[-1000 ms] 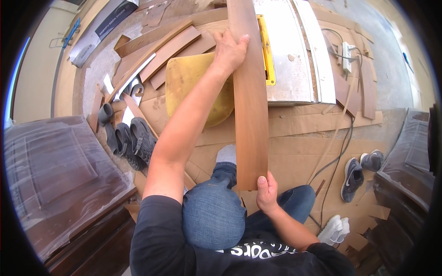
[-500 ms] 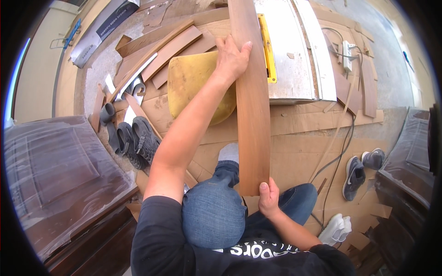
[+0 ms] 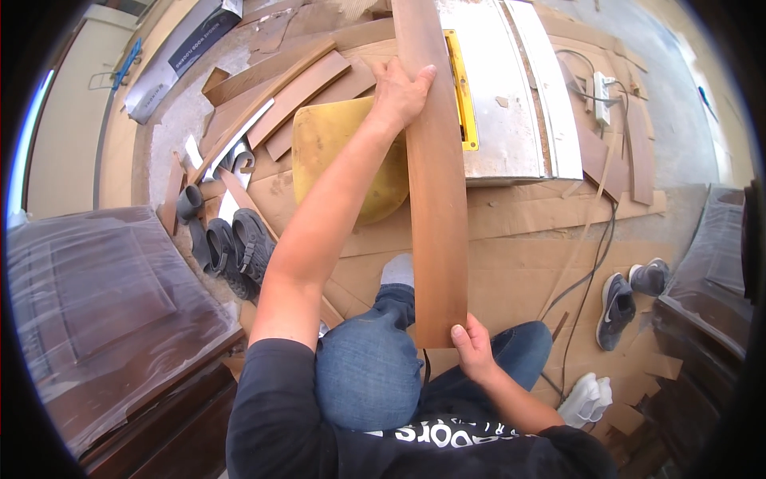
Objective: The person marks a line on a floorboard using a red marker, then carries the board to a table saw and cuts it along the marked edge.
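Observation:
A long brown wooden board [image 3: 437,191] runs from my lap up over a table saw [image 3: 503,96] with a grey metal top and a yellow insert. My left hand [image 3: 401,92] reaches far forward and lies on the board's left edge, fingers over its face. Close to my body, my right hand [image 3: 472,350] grips the board's near end. My knee in blue jeans [image 3: 367,367] sits just left of the board.
A yellow padded stool [image 3: 339,152] stands left of the saw. Wood offcuts [image 3: 287,88] and cardboard sheets [image 3: 511,271] cover the floor. Dark shoes [image 3: 235,247] lie left; more shoes [image 3: 626,295] and a cable at right. Plastic-wrapped dark furniture [image 3: 96,311] flanks both sides.
The board has slid a little toward my body and my right hand moved back with it. My left hand stays at the board's far part.

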`<state>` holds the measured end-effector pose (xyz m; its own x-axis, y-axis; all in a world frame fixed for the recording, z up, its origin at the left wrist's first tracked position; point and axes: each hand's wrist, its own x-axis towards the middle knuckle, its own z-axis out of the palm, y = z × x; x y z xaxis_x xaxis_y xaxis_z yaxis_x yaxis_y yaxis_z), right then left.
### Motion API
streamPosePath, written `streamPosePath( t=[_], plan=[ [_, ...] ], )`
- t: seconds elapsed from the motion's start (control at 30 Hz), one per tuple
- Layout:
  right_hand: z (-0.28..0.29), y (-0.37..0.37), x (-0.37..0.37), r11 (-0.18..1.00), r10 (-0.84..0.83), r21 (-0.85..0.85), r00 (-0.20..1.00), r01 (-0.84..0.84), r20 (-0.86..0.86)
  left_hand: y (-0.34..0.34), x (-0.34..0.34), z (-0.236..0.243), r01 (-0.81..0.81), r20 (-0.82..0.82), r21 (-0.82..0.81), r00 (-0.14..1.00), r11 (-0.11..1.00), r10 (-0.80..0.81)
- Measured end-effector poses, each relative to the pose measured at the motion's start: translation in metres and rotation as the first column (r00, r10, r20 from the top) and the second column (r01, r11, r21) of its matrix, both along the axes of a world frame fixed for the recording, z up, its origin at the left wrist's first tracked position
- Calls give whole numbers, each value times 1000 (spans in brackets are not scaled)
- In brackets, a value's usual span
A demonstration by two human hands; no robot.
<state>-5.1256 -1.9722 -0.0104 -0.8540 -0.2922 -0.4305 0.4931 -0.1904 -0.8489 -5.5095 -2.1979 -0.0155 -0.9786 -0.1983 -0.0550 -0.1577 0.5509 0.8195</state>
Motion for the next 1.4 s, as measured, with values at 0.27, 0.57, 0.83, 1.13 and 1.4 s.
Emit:
streamPosePath(
  t=[0.27, 0.57, 0.83, 1.13, 1.4],
  plan=[
    [4, -21, -78, 997, -39, -67, 998, 43, 57, -4, 1, -1, 46, -37, -27, 998, 999, -47],
    [8, -26, -65, 995, -100, 4, 994, 100, -54, 1, 19, 7, 25, -25, -14, 999, 1000, -25],
    [5, -23, -50, 993, -115, 12, 992, 115, -48, 6, 30, 11, 34, 10, -66, 999, 997, -34],
    [12, -19, -36, 993, -118, 12, 992, 119, -42, 4, 46, 4, 66, 11, -68, 998, 995, -66],
    [11, -14, -23, 995, -93, 34, 995, 94, -28, 9, 59, 9, 68, 21, -68, 998, 995, -67]
  ],
)
